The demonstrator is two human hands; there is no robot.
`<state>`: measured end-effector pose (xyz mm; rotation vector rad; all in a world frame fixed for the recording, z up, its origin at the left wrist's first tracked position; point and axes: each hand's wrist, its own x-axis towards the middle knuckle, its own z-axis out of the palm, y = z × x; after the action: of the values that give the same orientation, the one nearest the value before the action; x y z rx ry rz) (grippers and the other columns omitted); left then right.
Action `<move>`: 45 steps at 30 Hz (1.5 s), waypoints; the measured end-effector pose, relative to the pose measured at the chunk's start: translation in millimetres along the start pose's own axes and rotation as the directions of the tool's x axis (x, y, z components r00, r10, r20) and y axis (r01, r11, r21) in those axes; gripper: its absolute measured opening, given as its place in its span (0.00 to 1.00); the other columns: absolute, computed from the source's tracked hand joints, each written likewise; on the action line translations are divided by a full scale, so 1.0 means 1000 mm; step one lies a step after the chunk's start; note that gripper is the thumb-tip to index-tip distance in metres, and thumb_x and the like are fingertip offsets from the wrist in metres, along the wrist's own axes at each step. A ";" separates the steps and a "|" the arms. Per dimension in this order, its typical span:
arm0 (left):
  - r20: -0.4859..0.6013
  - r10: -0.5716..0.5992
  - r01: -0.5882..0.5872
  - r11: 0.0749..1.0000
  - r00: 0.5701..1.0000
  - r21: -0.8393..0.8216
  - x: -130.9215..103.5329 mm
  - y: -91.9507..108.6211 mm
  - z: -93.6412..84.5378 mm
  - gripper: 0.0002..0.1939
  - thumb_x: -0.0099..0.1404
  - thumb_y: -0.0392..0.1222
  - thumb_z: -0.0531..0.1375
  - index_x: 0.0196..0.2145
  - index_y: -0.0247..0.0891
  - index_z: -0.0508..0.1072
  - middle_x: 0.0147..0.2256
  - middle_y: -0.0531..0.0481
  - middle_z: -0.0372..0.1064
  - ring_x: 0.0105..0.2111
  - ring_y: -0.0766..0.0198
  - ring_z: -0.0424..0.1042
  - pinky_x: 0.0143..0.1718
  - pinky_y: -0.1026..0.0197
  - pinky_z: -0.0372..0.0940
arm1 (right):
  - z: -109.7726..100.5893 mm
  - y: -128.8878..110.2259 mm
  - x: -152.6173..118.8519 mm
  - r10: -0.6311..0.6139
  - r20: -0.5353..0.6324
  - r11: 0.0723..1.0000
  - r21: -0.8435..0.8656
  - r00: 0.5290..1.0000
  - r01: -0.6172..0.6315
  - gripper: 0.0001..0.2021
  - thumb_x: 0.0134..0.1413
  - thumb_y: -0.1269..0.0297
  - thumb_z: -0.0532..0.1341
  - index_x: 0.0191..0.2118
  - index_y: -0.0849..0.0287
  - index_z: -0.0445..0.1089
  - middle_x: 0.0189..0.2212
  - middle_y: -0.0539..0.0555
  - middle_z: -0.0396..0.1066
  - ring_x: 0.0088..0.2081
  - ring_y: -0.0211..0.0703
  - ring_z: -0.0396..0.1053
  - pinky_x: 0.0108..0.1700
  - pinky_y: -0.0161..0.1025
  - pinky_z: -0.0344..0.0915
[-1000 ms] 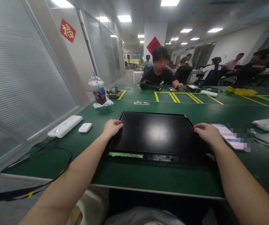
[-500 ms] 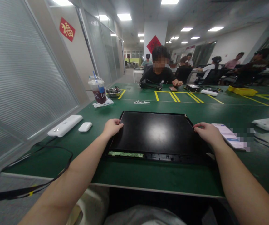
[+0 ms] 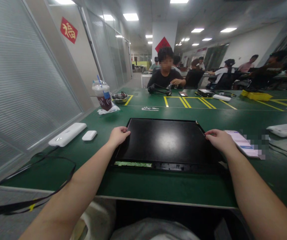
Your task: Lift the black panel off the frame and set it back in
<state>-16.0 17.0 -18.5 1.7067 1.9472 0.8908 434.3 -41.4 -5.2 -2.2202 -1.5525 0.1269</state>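
A black display panel [image 3: 163, 140] lies flat on the green table [image 3: 168, 188], with a bright reflection in its middle. Along its near edge, a green circuit strip [image 3: 133, 164] shows at the left. My left hand [image 3: 119, 136] pinches the panel's left edge between thumb and fingers. On the opposite side my right hand [image 3: 217, 139] grips the right edge the same way. A small pale piece sticks up at the far right corner. The fingers' undersides are hidden.
Left: a white power bank [image 3: 68, 134], a white case [image 3: 89, 135], a black strap and a drink cup [image 3: 104, 96]. Right: a phone [image 3: 243, 144] and a white device [image 3: 284, 130]. A person [image 3: 164, 71] sits across the table; a yellow object [image 3: 257, 95] lies far right.
The view has shifted slightly, moving everything a little left. Both my hands keep their hold on the panel. The person opposite has drawn a hand in toward the chest.
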 end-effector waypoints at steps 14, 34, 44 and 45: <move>0.036 0.074 -0.070 0.993 0.997 -0.099 -0.002 0.000 -0.002 0.19 0.54 0.45 0.64 0.43 0.34 0.80 0.34 0.47 0.77 0.23 0.65 0.69 0.27 0.62 0.63 | 0.003 0.000 -0.001 0.001 0.001 1.000 0.018 1.000 -0.001 0.14 0.50 0.60 0.57 0.39 0.55 0.79 0.33 0.56 0.77 0.37 0.51 0.72 0.37 0.42 0.63; 0.111 -0.031 -0.035 0.836 0.993 0.547 0.006 -0.007 -0.010 0.34 0.67 0.61 0.46 0.59 0.37 0.72 0.62 0.34 0.61 0.60 0.36 0.60 0.56 0.42 0.59 | 0.007 0.004 0.003 0.053 0.003 0.990 0.132 0.999 -0.053 0.14 0.50 0.60 0.59 0.40 0.55 0.78 0.38 0.57 0.78 0.41 0.52 0.74 0.42 0.43 0.67; 0.155 0.015 -0.106 0.793 0.988 0.600 -0.003 -0.003 -0.011 0.32 0.68 0.59 0.46 0.62 0.43 0.70 0.63 0.35 0.60 0.59 0.35 0.59 0.56 0.42 0.58 | 0.023 0.007 0.004 -0.129 0.097 0.987 -0.082 0.987 0.137 0.18 0.52 0.62 0.59 0.47 0.57 0.78 0.48 0.60 0.76 0.50 0.56 0.72 0.52 0.45 0.66; 0.151 0.022 -0.108 0.798 0.988 0.593 -0.003 -0.004 -0.010 0.32 0.68 0.58 0.46 0.61 0.43 0.70 0.62 0.35 0.61 0.59 0.35 0.59 0.56 0.41 0.58 | 0.023 0.007 0.004 -0.139 0.094 0.985 -0.094 0.986 0.148 0.18 0.53 0.62 0.59 0.48 0.57 0.78 0.49 0.60 0.76 0.50 0.56 0.72 0.53 0.46 0.66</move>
<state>-25.2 11.7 -14.0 2.1128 2.2307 0.1420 434.6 -32.6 -28.1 -2.1954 -1.7973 0.1060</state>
